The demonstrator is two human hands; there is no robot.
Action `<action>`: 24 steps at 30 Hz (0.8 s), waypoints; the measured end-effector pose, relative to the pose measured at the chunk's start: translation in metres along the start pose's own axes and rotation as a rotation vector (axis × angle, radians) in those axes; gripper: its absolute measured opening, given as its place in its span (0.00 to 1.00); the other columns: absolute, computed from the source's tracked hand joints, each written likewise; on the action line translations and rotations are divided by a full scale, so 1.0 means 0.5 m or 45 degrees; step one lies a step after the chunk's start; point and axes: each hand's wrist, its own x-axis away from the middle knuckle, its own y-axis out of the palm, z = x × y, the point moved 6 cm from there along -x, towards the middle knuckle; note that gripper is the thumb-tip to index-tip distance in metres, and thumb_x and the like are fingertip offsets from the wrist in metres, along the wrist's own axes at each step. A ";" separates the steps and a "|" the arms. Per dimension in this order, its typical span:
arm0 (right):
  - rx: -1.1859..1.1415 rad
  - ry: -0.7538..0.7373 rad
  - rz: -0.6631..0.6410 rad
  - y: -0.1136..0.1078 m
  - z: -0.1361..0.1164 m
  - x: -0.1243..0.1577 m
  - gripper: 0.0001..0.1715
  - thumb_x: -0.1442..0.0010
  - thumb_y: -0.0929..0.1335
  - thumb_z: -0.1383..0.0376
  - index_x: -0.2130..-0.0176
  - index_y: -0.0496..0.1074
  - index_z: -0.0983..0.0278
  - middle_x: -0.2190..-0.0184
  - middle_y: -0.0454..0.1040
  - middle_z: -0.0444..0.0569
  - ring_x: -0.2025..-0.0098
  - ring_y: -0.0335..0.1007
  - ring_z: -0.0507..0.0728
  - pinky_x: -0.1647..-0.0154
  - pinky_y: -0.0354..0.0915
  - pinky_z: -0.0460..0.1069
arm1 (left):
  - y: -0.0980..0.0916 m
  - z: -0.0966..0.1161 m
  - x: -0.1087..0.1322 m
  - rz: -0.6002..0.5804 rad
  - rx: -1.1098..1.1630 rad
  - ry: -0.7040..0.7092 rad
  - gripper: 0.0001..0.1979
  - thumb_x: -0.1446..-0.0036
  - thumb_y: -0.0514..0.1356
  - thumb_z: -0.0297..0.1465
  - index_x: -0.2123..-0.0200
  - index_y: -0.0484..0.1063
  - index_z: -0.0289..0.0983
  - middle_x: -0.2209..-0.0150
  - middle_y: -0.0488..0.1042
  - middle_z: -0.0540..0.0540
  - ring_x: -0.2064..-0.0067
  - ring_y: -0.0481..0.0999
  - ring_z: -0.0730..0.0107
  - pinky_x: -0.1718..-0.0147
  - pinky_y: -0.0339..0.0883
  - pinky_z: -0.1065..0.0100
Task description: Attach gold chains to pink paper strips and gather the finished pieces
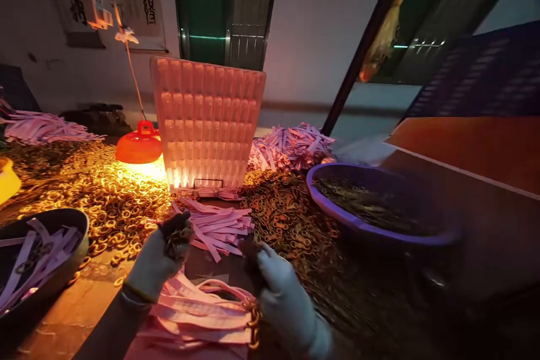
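Both of my hands wear pale work gloves with dark fingertips. My left hand [158, 256] is closed around a small clump of brass rings. My right hand [278, 292] is curled shut just right of it; what its fingertips hold is too dark to tell. Under my wrists lies a bundle of pink straps [198, 312] with rings at their ends. A loose pile of pink straps [219, 225] lies just beyond my hands. Brass rings [105, 197] are spread thickly over the table around them.
A pink ribbed plastic basket [206, 124] stands upright at the middle back, beside an orange lamp [139, 146]. A purple basin [371, 208] of dark metal parts sits right. A dark bowl [78, 233] with straps sits left. More strap heaps [291, 146] lie behind.
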 end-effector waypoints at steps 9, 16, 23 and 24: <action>-0.117 -0.268 -0.239 0.093 -0.074 -0.069 0.30 0.43 0.63 0.77 0.44 0.70 0.60 0.51 0.74 0.53 0.54 0.73 0.56 0.52 0.70 0.49 | 0.005 -0.143 0.076 -0.169 -0.175 -0.023 0.21 0.54 0.59 0.15 0.58 0.78 0.39 0.68 0.78 0.42 0.63 0.79 0.60 0.77 0.72 0.73; -0.791 0.427 -0.059 0.080 0.014 -0.045 0.09 0.39 0.69 0.65 0.58 0.75 0.65 0.67 0.75 0.45 0.65 0.69 0.51 0.62 0.67 0.44 | 0.011 -0.171 0.068 -0.132 -0.313 -0.074 0.10 0.55 0.71 0.29 0.68 0.76 0.34 0.81 0.67 0.52 0.83 0.61 0.81 0.88 0.53 0.80; -0.677 0.475 -0.016 0.086 0.062 -0.021 0.11 0.38 0.67 0.64 0.57 0.75 0.66 0.65 0.75 0.46 0.64 0.68 0.53 0.60 0.65 0.46 | 0.022 -0.183 0.089 -0.182 -0.671 -0.041 0.16 0.61 0.74 0.36 0.70 0.78 0.34 0.82 0.68 0.52 0.84 0.60 0.81 0.87 0.51 0.79; -0.631 0.446 -0.015 0.083 0.066 -0.019 0.13 0.38 0.66 0.65 0.54 0.74 0.66 0.63 0.75 0.48 0.61 0.69 0.54 0.57 0.66 0.47 | 0.022 -0.180 0.090 -0.147 -0.682 -0.053 0.17 0.63 0.74 0.36 0.69 0.78 0.34 0.81 0.69 0.51 0.84 0.62 0.81 0.87 0.53 0.79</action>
